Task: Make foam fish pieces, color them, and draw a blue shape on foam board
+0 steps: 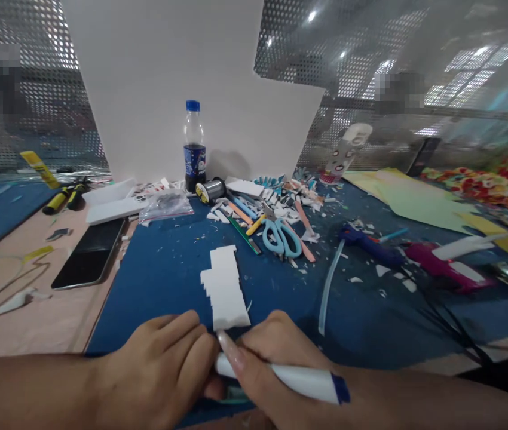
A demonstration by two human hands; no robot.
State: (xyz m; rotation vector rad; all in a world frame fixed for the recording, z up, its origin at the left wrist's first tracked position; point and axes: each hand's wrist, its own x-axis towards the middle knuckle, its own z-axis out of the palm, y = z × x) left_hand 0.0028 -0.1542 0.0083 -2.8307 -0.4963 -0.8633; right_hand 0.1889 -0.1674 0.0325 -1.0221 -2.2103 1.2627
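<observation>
My right hand (281, 343) is closed around a white marker (305, 382) with a dark blue end pointing right. The marker's other end runs toward my left hand (162, 367), whose fingers are curled into a fist right beside it. Whatever may be inside those left fingers is hidden. Just beyond both hands, a white foam piece (225, 289) with stepped, uneven edges lies flat on the blue mat (159, 298). Part of a pale greenish item (235, 394) shows below the hands, too covered to name.
Light-blue scissors (281, 239) lie among white scraps (281, 200) and tools. Behind stand a cola bottle (195, 149) and a white board (168, 65). A phone (90, 254) rests at left. Glue guns, one blue (370, 246), one magenta (449, 266), and a glue stick (329, 292) lie right.
</observation>
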